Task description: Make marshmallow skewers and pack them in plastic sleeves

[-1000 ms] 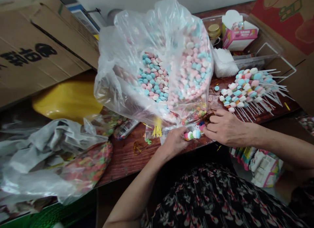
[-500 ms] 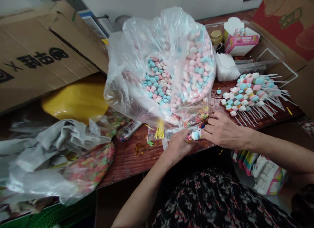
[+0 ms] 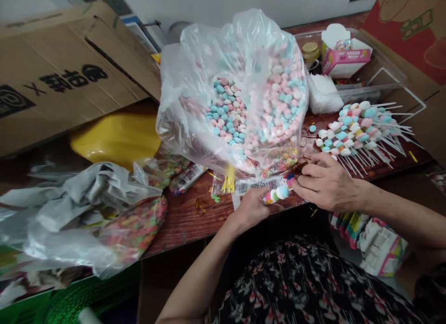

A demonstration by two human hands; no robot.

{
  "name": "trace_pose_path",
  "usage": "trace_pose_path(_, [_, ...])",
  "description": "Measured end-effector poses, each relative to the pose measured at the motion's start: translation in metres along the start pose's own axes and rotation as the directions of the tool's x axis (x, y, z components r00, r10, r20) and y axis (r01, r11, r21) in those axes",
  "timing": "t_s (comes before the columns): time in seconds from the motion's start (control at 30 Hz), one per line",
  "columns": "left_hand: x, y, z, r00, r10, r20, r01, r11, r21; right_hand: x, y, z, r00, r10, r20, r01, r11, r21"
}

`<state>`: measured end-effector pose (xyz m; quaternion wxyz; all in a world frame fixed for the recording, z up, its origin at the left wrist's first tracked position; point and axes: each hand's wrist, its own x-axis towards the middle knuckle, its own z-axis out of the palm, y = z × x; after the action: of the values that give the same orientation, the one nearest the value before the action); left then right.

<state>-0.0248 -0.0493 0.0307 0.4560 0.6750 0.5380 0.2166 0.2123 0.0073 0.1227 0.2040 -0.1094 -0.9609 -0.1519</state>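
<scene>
At the front edge of the table my left hand (image 3: 253, 204) is closed around the left part of a candy skewer (image 3: 278, 194) with white, green and pale blue pieces. My right hand (image 3: 321, 182) is at the skewer's right end, its fingers pinched together beside the blue piece. What those fingertips hold is hidden. Behind the hands stands a big clear plastic bag (image 3: 195, 64) full of pink, blue and white candies (image 3: 228, 113). A pile of finished-looking candy skewers (image 3: 355, 129) on white sticks lies to the right of my right hand.
Yellow twist ties (image 3: 228, 182) lie left of my hands. Farther left are a bag of gummy candies (image 3: 134, 231), a yellow bowl-like object (image 3: 114, 136) and a cardboard box (image 3: 69, 78). A clear bin (image 3: 386, 80) with a pink carton (image 3: 344, 59) stands at the back right.
The view has shifted, so the table's things appear farther right. The skewer was mostly covered half a second ago and shows more now, tilted up to the right. Both hands stay on it or beside it.
</scene>
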Motion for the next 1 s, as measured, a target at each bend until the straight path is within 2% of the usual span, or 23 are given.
trace_pose_path(0.13, [0.000,0.014,0.003,0.989,-0.019,0.147,0.067,0.941,-0.331,0.001,-0.002,0.001,0.998,-0.054,0.009,0.054,0.999,0.003])
trace_pose_path(0.23, [0.002,0.020,0.006,0.981,-0.030,0.192,0.107,0.908,-0.405,0.000,-0.004,0.008,0.996,-0.070,0.046,0.071,0.998,-0.002])
trace_pose_path(0.33, [0.005,0.020,0.008,0.984,-0.025,0.177,0.094,0.915,-0.393,-0.002,-0.003,0.016,0.988,-0.060,0.141,0.059,0.998,0.012])
trace_pose_path(0.5, [0.014,0.015,0.013,0.991,0.046,0.122,-0.017,0.974,-0.227,-0.002,0.001,0.025,0.947,-0.064,0.314,0.021,0.990,0.139])
trace_pose_path(0.63, [0.022,0.016,0.022,0.993,0.060,0.104,-0.043,0.988,-0.151,0.007,-0.003,0.028,0.880,-0.061,0.470,-0.064,0.968,0.244])
trace_pose_path(0.7, [0.025,0.020,0.024,0.993,0.056,0.101,-0.036,0.982,-0.183,0.011,-0.003,0.030,0.845,-0.063,0.530,-0.102,0.956,0.277])
trace_pose_path(0.77, [0.025,0.025,0.019,0.992,0.067,0.105,-0.034,0.956,-0.291,0.012,0.000,0.032,0.847,-0.051,0.528,-0.121,0.951,0.286])
trace_pose_path(0.87, [0.022,0.028,0.000,0.986,0.094,0.136,-0.014,0.866,-0.499,0.006,0.012,0.036,0.906,-0.006,0.423,-0.125,0.951,0.282])
trace_pose_path(0.93, [0.020,0.025,-0.011,0.986,0.056,0.155,0.046,0.806,-0.590,0.002,0.019,0.040,0.940,0.011,0.340,-0.116,0.950,0.289])
trace_pose_path(1.0, [0.019,0.019,-0.016,0.985,-0.032,0.172,0.137,0.753,-0.643,0.001,0.023,0.043,0.961,-0.001,0.278,-0.090,0.944,0.317])
